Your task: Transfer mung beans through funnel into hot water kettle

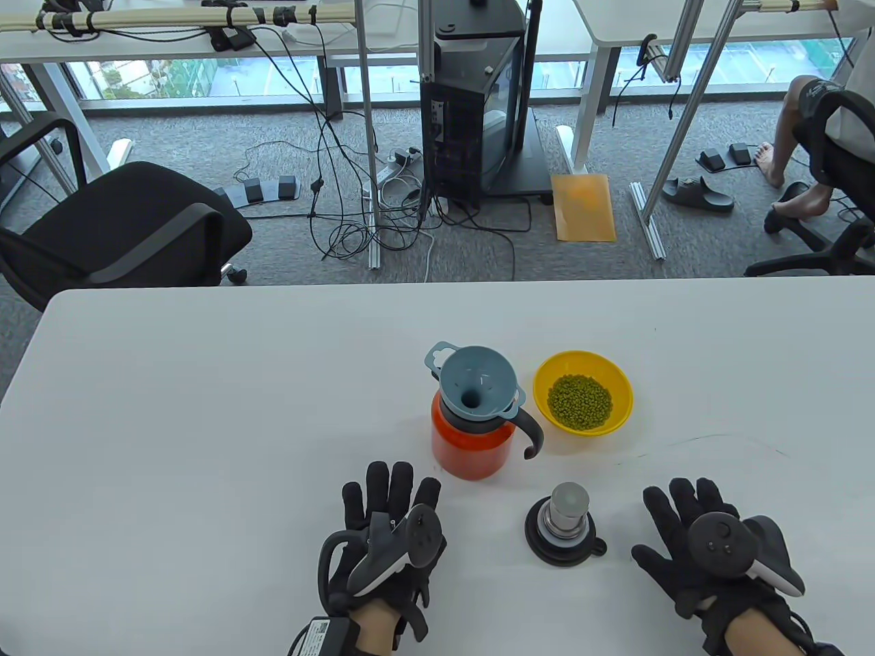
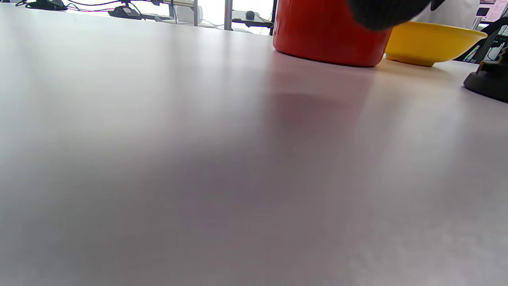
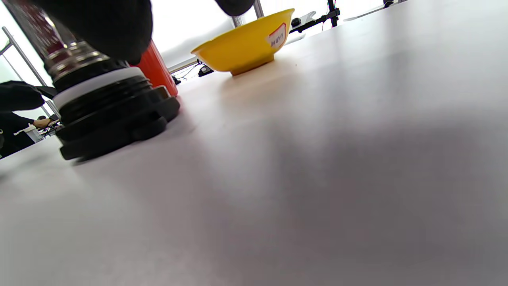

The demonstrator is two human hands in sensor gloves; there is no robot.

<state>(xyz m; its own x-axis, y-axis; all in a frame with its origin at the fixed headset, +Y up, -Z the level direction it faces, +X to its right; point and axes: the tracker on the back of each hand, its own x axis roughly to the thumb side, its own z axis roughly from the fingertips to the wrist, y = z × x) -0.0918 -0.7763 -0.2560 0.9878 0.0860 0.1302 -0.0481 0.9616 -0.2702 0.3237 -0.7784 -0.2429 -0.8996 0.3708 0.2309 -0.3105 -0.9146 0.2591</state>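
Hidden: the kettle's mouth, covered by the blue-grey funnel (image 1: 476, 390) seated in it.
Kettle (image 1: 472, 441): orange, just beyond the left hand (image 1: 389, 540), which lies flat, fingers spread.
Beans (image 1: 580, 403): green (in a yellow bowl (image 1: 615, 383)), beyond the right hand (image 1: 711, 547), also spread flat.
Lid (image 1: 564, 531): between the hands.

office | white desks (image 1: 383, 20) | swivel chair (image 1: 130, 225) | floor cables (image 1: 355, 205)
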